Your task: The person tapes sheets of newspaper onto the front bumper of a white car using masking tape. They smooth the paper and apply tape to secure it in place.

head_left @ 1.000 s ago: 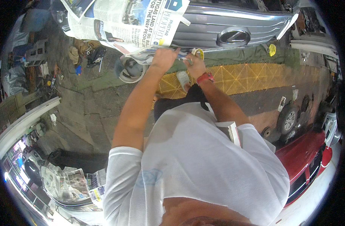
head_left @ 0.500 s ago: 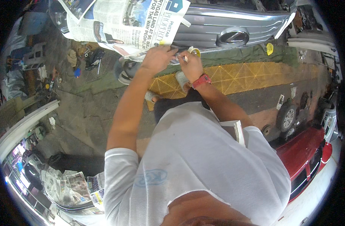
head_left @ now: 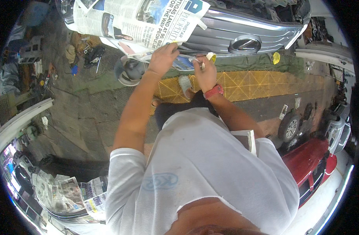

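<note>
A sheet of newspaper (head_left: 136,23) lies over the left part of a grey car front grille (head_left: 214,33). My left hand (head_left: 162,59) is at the sheet's lower right edge, its fingers closed on the paper. To its right, just below the grille, my right hand (head_left: 205,74) is closed on a roll of tape (head_left: 213,57), with a pale strip by its fingertips. The tape's yellowish ring shows above the fingers. On the grille's right part is an oval emblem (head_left: 245,44). The underside of the paper near my fingers is partly hidden.
A round grey container (head_left: 130,71) stands below the paper. Yellow grating (head_left: 246,84) is under my feet. Tools and cloth (head_left: 94,56) lie on the floor at left. A wheel (head_left: 290,127) and a red car panel (head_left: 306,158) are at right; newspaper-covered parts (head_left: 66,194) are at lower left.
My right hand has moved a little right and down, away from my left hand, with the tape roll. My left hand stays at the paper's edge. The whole view has shifted slightly.
</note>
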`<state>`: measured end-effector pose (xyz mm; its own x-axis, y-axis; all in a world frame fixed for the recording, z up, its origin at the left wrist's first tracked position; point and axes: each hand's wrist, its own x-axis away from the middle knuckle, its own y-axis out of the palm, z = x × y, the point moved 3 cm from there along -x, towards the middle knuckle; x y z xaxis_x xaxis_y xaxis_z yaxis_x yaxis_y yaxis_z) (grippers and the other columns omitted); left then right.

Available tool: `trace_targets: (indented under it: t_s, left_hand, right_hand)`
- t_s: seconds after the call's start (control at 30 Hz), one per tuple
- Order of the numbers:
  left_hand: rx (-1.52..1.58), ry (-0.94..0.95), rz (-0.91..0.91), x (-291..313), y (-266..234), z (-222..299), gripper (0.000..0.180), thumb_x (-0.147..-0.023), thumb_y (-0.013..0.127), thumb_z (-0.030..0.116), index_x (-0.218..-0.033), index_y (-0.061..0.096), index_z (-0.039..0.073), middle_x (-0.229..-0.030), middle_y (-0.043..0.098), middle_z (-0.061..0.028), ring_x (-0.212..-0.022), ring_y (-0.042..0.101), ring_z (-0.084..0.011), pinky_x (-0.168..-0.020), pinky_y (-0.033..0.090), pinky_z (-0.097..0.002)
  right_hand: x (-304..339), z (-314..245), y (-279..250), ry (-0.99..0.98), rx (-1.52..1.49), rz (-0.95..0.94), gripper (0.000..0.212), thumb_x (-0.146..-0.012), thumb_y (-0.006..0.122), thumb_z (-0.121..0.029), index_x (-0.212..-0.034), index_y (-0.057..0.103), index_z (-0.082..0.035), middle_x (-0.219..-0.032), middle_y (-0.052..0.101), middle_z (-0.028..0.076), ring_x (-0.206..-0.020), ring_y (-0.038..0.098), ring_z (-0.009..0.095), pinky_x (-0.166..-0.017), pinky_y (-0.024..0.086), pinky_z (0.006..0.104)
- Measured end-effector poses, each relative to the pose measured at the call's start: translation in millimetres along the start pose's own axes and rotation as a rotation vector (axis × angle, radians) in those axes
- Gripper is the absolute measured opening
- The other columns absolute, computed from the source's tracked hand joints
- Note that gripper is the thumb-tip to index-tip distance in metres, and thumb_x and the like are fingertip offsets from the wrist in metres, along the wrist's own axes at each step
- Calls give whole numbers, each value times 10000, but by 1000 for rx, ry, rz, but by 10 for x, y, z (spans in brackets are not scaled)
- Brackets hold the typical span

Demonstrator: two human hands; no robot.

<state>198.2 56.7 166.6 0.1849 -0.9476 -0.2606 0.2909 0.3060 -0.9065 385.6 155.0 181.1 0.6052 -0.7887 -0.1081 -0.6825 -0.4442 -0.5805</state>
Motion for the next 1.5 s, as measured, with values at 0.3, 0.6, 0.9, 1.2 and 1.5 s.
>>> trace_targets:
  t_s: [0.3,0.6,0.9,1.2,1.5]
  left_hand:
    - [122,-90,314,10,-199,-171,150,-873,794,97,-1020,765,102,-1153,729,-52,-930,745,-265,-761,618,-395]
    - [202,-140,470,5,-197,-196,126,-878,814,109,-968,729,86,-1049,711,-50,-905,721,-268,-759,598,-402]
    - [320,-212,457,-40,-210,-238,167,-837,813,76,-909,663,65,-1020,665,-53,-820,696,-280,-702,568,-407]
    - [350,-304,412,-52,-205,-202,112,-852,765,106,-918,677,85,-991,652,-45,-949,687,-292,-784,582,-434]
    - [282,-362,444,-24,-185,-145,155,-850,794,117,-938,668,89,-999,646,-46,-936,696,-299,-770,584,-437]
  right_hand:
    - [-17,-39,258,-50,74,-49,163,-939,771,-174,-1013,695,-51,-1047,748,220,-746,719,394,-656,563,471]
    - [-223,-155,360,12,135,89,206,-898,822,-257,-936,737,-73,-800,687,231,-760,685,435,-684,523,521]
    - [-222,-221,753,195,143,252,298,-869,867,-358,-903,779,-75,-966,600,290,-909,619,465,-797,493,530]
    - [-405,-257,900,389,239,370,345,-851,884,-373,-911,800,-44,-1059,619,279,-897,663,434,-801,535,517]
    - [-446,-270,631,479,334,303,513,-696,966,-513,-694,694,-78,-763,667,156,-675,670,375,-659,554,535]
